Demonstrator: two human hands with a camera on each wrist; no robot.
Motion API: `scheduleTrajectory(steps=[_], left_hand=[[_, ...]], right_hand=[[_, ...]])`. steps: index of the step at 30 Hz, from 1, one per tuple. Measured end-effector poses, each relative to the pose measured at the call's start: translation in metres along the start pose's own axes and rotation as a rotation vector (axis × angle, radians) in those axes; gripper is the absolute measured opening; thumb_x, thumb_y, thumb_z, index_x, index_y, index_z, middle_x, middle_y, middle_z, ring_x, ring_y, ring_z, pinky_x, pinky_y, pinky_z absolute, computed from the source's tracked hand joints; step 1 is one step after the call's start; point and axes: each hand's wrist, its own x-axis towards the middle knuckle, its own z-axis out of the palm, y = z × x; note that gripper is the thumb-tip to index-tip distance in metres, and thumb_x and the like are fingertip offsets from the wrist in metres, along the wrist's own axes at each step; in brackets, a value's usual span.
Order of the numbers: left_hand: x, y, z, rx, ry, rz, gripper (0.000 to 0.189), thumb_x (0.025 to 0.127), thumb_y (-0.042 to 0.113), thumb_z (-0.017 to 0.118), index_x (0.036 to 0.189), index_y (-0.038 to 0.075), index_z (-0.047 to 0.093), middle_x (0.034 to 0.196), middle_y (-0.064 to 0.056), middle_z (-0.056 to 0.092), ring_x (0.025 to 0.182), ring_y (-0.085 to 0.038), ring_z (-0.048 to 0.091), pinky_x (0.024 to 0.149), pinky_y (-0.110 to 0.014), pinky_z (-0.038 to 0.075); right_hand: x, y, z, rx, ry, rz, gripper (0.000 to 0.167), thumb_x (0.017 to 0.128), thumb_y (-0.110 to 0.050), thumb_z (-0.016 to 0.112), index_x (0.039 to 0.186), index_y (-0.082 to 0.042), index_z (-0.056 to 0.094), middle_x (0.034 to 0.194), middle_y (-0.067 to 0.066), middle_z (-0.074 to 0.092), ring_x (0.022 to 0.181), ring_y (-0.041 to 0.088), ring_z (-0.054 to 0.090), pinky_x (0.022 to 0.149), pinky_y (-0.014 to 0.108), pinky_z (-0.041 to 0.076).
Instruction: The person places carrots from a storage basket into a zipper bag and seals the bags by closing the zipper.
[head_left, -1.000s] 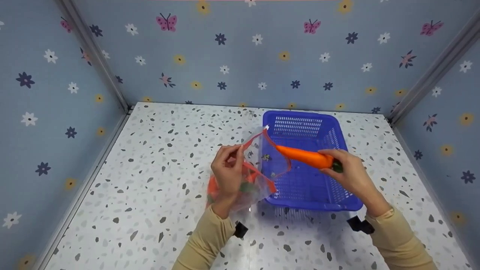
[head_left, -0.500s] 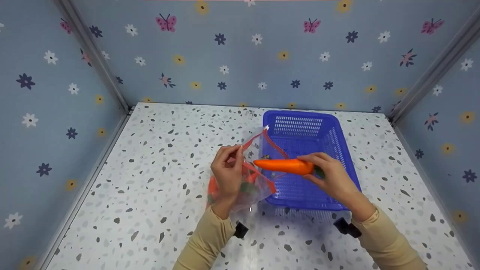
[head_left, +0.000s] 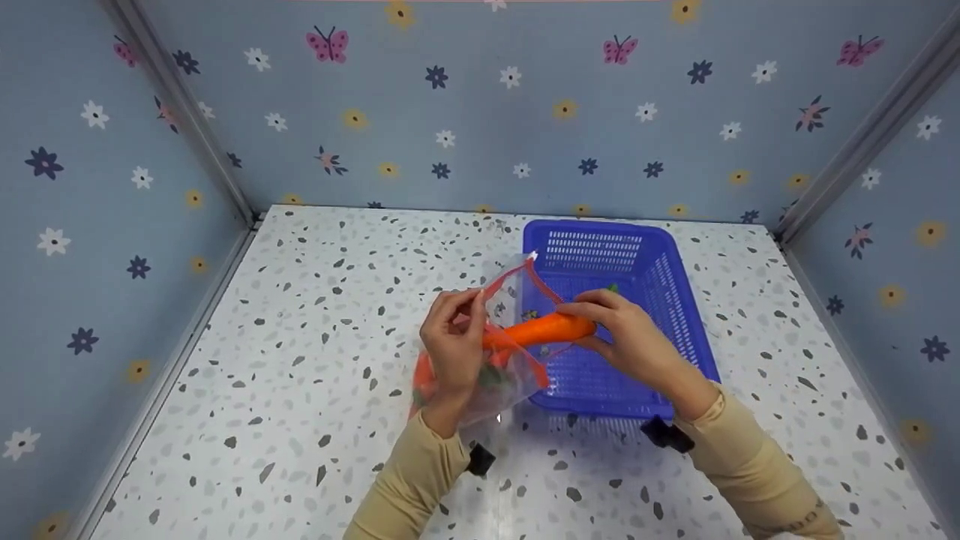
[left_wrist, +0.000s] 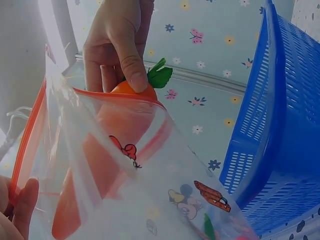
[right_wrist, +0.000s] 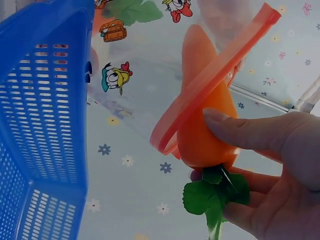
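An orange carrot with green leaves is held near its leafy end by my right hand. Its tapered end lies inside the mouth of a clear zip bag with a red seal strip and cartoon prints. My left hand pinches the red-edged rim of the bag, which gapes toward the right. Through the plastic, orange and green pieces show low in the bag, partly hidden behind the left hand. In the right wrist view the red strip crosses in front of the carrot.
Right behind the carrot and bag stands a blue plastic basket with slotted walls. The speckled white tabletop reaches to flowered panels at the back and both sides.
My right hand has moved left with the carrot, from over the basket into the bag's mouth. The left hand has stayed in place, still pinching the rim.
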Motion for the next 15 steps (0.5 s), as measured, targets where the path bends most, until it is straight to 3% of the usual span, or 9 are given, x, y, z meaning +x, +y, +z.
scheduleTrajectory(steps=[7,15], left_hand=[[0.003,0.0,0.0,0.019,0.016,0.018,0.006,0.08,-0.004,0.062,0.084,-0.004,0.066,0.073,-0.007,0.055,0.061,-0.016,0.051,0.046,-0.022,0.046],[0.005,-0.001,0.001,0.027,0.033,0.064,0.006,0.079,-0.005,0.062,0.083,-0.004,0.066,0.072,-0.009,0.055,0.061,-0.016,0.051,0.045,-0.021,0.045]], right_hand=[[0.014,-0.003,0.002,0.069,-0.059,-0.006,0.04,0.074,0.001,0.069,0.11,-0.015,0.064,0.111,0.008,0.054,0.097,0.024,0.052,0.08,0.034,0.048],[0.024,-0.007,0.013,0.168,-0.094,-0.073,0.033,0.076,-0.003,0.067,0.108,-0.011,0.065,0.108,0.009,0.056,0.095,0.021,0.054,0.078,0.028,0.048]])
